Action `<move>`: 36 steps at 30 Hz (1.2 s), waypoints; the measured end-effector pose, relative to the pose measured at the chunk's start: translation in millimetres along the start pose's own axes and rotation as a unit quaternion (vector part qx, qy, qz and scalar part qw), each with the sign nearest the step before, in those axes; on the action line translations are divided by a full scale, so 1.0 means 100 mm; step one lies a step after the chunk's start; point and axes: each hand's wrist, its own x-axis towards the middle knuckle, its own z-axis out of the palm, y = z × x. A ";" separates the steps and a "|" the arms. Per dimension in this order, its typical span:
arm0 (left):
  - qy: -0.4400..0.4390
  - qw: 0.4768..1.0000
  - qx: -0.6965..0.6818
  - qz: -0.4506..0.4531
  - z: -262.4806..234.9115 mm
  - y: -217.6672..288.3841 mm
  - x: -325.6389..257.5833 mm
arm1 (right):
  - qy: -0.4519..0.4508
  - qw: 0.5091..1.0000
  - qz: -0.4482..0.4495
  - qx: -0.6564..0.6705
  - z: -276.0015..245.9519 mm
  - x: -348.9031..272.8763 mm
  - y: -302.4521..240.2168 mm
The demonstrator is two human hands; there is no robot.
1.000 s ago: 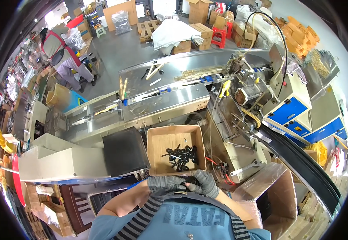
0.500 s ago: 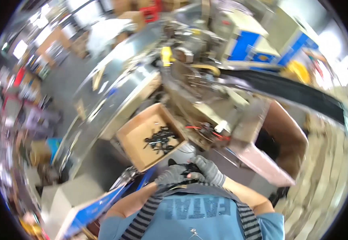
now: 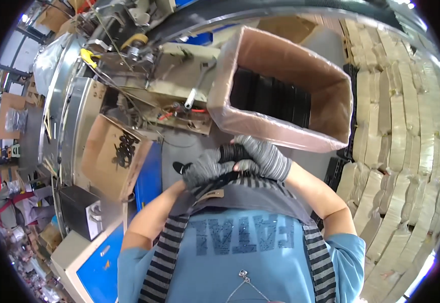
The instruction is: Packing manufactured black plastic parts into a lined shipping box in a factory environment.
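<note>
Both my hands meet in front of my apron, in grey knit gloves that leave some fingertips bare. My left hand (image 3: 203,168) is curled on the left end of a bundle of black ribbed pieces (image 3: 233,153). My right hand (image 3: 266,157) wraps the right end of the same bundle. Much of the bundle lies hidden under the gloves, so its exact kind cannot be told. Just beyond my right hand stands a large plastic-wrapped cardboard box (image 3: 280,135), with long black pieces (image 3: 268,96) packed inside.
At left, an open cardboard tray (image 3: 97,169) holds several small black parts (image 3: 125,150). Ahead is a machine bench with a metal wrench-like tool (image 3: 198,83) and red-handled tools (image 3: 167,115). Stacked pale bundles (image 3: 397,131) fill the right side. A blue-fronted cabinet (image 3: 98,262) stands lower left.
My view has swung right, so the large box now sits before me and the tray lies farther left. Both hands still hold the black bundle near my apron.
</note>
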 end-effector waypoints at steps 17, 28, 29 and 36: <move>-0.026 0.989 0.128 -0.072 0.79 0.42 1.33 | 0.060 0.946 0.196 0.253 -0.98 -0.68 0.61; -0.098 0.919 -0.247 -0.293 0.51 1.01 2.01 | 0.148 0.924 0.131 0.326 -1.52 -0.21 0.85; -0.119 0.917 -0.244 -0.290 0.52 1.04 2.02 | 0.168 0.925 0.144 0.309 -1.59 -0.20 0.77; -0.215 0.973 -0.073 -0.030 0.39 0.81 2.04 | 0.294 0.954 -0.033 0.051 -1.61 0.05 0.62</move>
